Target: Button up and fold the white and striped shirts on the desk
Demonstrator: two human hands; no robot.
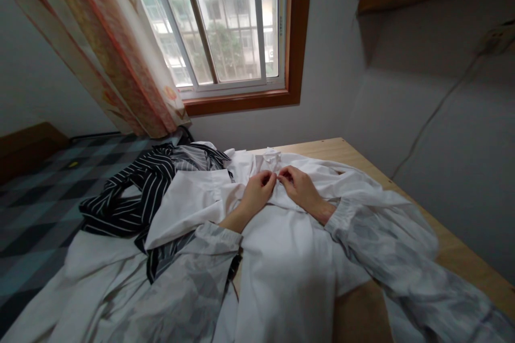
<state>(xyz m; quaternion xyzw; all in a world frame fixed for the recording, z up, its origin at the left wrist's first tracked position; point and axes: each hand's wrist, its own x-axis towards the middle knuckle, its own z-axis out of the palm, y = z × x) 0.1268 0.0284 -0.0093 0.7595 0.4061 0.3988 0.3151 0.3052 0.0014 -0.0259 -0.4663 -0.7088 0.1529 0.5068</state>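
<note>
A white shirt (289, 252) lies spread over the wooden table, its sleeves out to both sides and its collar end toward the window. My left hand (259, 190) pinches the fabric near the shirt's upper middle, thumb against fingers. Close beside it, my right hand (300, 187) pinches the same part, the fingertips of both hands nearly meeting. Whatever small piece sits between the fingertips is too small to make out. Left of my hands, a black-and-white striped garment (132, 187) lies bunched up, partly under the white cloth.
The wooden table (322, 147) ends at the wall on the right. A checked bedspread (40, 198) covers the bed on the left. Behind stand a window (233, 27) and a floral curtain (132, 53). A cable (426, 118) hangs down the right wall.
</note>
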